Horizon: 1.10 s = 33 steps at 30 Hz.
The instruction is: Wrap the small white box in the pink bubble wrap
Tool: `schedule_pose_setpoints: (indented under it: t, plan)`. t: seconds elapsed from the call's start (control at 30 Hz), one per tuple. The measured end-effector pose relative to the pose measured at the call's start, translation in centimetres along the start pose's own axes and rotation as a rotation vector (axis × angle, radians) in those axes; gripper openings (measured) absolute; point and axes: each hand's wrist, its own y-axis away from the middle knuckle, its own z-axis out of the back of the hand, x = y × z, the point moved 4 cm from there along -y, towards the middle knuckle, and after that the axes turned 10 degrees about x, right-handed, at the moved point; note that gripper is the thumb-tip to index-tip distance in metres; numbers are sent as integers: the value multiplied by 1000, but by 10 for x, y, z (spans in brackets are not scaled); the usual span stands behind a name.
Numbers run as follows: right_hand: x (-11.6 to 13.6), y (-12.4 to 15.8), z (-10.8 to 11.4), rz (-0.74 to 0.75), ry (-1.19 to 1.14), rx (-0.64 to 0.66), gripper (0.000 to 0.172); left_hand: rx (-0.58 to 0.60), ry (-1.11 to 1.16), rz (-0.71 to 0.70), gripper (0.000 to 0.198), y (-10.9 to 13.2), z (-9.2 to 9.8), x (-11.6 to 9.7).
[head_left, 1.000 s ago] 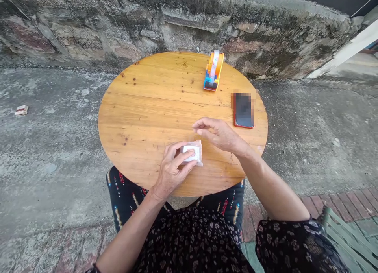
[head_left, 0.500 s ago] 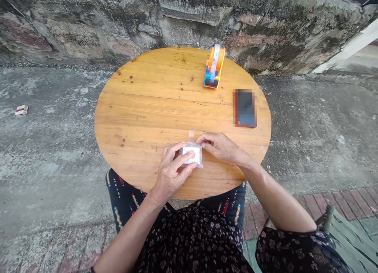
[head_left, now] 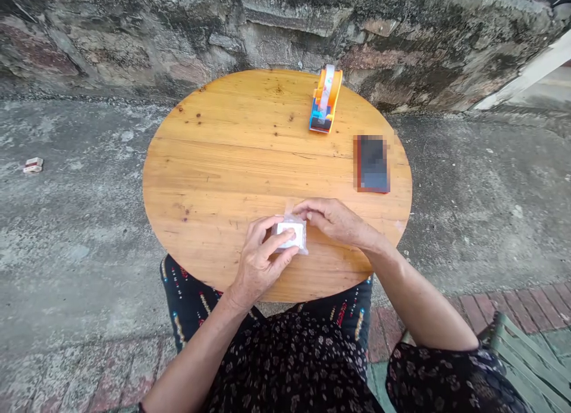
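Note:
A small white box in clear plastic wrapping [head_left: 289, 237] lies at the near part of the round table. Wrapped round its left side, my left hand [head_left: 261, 252] grips it, with the thumb and a finger pressing on its top and lower edge. A pale, see-through strip of tape [head_left: 289, 206] sticks out past the box's far edge. My right hand [head_left: 332, 221] is closed in a pinch, its fingertips at that strip by the far right corner of the wrapping. What exactly lies between those fingertips is partly hidden.
An orange and blue tape dispenser [head_left: 325, 100] with a roll stands at the table's far side. To the right lies a dark, blurred rectangular object [head_left: 373, 164] with a red edge. The wooden table [head_left: 214, 175] has a stone wall [head_left: 285, 38] behind it.
My right fingertips have shifted slightly left and away from me, from the wrapping's corner to the tape strip. My left hand keeps hold of the wrapped box.

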Motion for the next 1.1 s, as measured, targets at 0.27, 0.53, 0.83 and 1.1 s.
schedule_pose_setpoints:
  t: [0.27, 0.53, 0.83, 1.1]
  plan:
    - [-17, -28, 7, -233, -97, -127, 18, -11, -20, -9, 23, -1, 1, -2]
    - [-20, -28, -1, -289, -239, -78, 13, -13, 2, -22, 24, -1, 1, -1]
    - [-18, -30, -10, -291, -251, -128, 7, -12, 9, -12, 24, -1, 1, -1]
    - [-19, -21, -10, -355, -315, -129, 14, -16, 23, -12, 23, 0, 1, 0]
